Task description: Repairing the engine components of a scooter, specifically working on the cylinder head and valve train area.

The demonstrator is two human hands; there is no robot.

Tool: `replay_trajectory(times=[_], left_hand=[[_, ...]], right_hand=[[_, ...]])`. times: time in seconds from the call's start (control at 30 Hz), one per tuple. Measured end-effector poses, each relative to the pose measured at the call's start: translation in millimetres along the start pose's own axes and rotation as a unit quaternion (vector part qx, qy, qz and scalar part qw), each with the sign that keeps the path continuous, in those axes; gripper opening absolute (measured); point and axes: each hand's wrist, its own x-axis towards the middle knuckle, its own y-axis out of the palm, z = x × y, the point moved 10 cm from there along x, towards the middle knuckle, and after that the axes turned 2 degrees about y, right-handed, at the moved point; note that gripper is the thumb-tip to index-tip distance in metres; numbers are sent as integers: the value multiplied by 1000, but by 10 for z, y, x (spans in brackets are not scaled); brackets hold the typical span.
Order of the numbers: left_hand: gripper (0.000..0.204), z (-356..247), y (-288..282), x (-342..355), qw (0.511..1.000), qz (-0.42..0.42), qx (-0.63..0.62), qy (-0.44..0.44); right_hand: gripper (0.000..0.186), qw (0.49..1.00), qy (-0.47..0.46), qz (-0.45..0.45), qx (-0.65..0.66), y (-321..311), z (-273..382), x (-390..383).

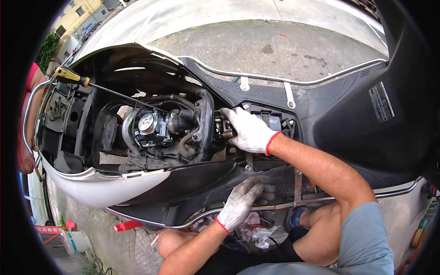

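The right hand (252, 131) touches exposed engine metal (223, 127) — dark, brownish, with bright glints.

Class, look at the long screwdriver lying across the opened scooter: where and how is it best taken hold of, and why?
Probably by its thick yellow handle, from above, at the picture's left end. The handle lies uncovered and is much fatter than the shaft, so fingers should wrap round it easily; the thin shaft slants down among engine parts, likely leaving less finger room.
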Motion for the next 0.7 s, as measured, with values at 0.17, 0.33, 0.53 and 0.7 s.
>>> replay_trajectory(times=[0.17, 0.33, 0.53, 0.7], left_hand=[[34, 52, -11, 17, 1000, 5, -9, -6], [34, 56, -15, 31, 1000, 2, -14, -14], [37, 35, 15, 37, 1000, 5, -17, -11], [38, 53, -39, 43, 1000, -5, -11, -7]], right_hand=[[82, 1000, 14, -2, 4, -8, 33, 26], [78, 999, 26, -23, 6, 29, 20, 34], [75, 998, 39, -43, 21, 64, 32, 53], [77, 997, 33, -32, 68, 71, -34, 36]])
